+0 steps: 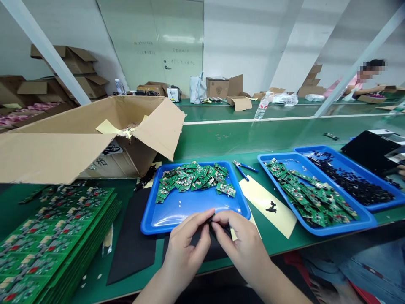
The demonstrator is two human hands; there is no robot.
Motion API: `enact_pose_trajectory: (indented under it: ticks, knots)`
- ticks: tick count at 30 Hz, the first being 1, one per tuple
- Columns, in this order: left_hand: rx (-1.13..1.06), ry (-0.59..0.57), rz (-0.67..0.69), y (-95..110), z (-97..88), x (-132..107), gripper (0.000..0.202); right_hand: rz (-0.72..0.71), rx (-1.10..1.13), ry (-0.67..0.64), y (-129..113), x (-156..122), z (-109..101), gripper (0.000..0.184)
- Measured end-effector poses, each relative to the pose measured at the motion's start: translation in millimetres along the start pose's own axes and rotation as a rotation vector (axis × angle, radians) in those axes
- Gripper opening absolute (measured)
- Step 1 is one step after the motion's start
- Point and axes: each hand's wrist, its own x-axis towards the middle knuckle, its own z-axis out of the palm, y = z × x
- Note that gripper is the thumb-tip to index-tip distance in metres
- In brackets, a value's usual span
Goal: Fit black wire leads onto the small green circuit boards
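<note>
My left hand (186,247) and my right hand (242,242) meet fingertip to fingertip just in front of a blue tray (177,213). Both pinch one small dark part (211,221) with a sliver of green showing; most of it is hidden by my fingers. The tray holds a heap of small green circuit boards (194,179) along its far side. Beneath my hands lies a black mat (134,240) on the green bench.
Stacked green circuit panels (50,240) sit at the near left, an open cardboard box (95,135) behind them. Blue-handled cutters (243,168) and a yellow sheet (268,204) lie right of the tray. Two more blue trays hold boards (311,196) and black parts (351,181). A person sits far right.
</note>
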Motion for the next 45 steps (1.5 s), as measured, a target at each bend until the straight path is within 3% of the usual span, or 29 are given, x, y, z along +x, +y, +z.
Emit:
enact_pose_trajectory:
  ticks: [5,11,17,20,24,27,29,31,34,36,39,41,45]
  knots:
    - [0.068,0.035,0.034,-4,5.0,1,0.032,0.079,-0.054,-0.064,2,-1,-3,0.012]
    - [0.157,0.012,0.163,-10,4.0,2,0.030,-0.114,-0.318,-0.115,3,0,-10,0.026]
    - [0.169,-0.024,0.241,-14,6.8,0,0.024,-0.203,-0.415,-0.130,3,-3,0,0.028]
    - [0.175,-0.031,0.239,-17,8.5,-4,0.022,-0.073,-0.339,-0.019,15,-4,-1,0.026]
    - [0.167,0.012,0.129,-21,5.5,-10,0.025,0.147,-0.283,0.131,38,0,-27,0.019]
    - [0.110,0.019,-0.005,-24,5.0,-11,0.016,0.306,0.002,-0.015,45,-4,-41,0.008]
    - [0.058,0.020,-0.076,-27,10.0,-11,0.010,0.444,0.309,-0.143,44,-13,-36,0.017]
    - [0.004,0.015,-0.129,-29,19.6,-10,0.009,0.535,0.500,-0.166,43,-25,-22,0.028]
    - [-0.071,-0.015,-0.200,-33,36.4,-9,0.010,0.579,0.551,-0.047,48,-37,-3,0.031]
    - [-0.097,-0.044,-0.239,-39,42.8,-5,0.018,0.578,0.536,0.052,58,-39,-1,0.034]
    - [-0.047,-0.068,-0.292,-55,39.8,12,0.028,0.560,0.376,0.200,84,-34,-24,0.042]
    - [0.056,-0.067,-0.334,-70,32.6,30,0.023,0.565,0.101,0.320,105,-27,-55,0.048]
    - [0.303,-0.072,-0.462,-100,25.3,72,0.027,0.648,-0.201,0.521,141,-8,-123,0.044]
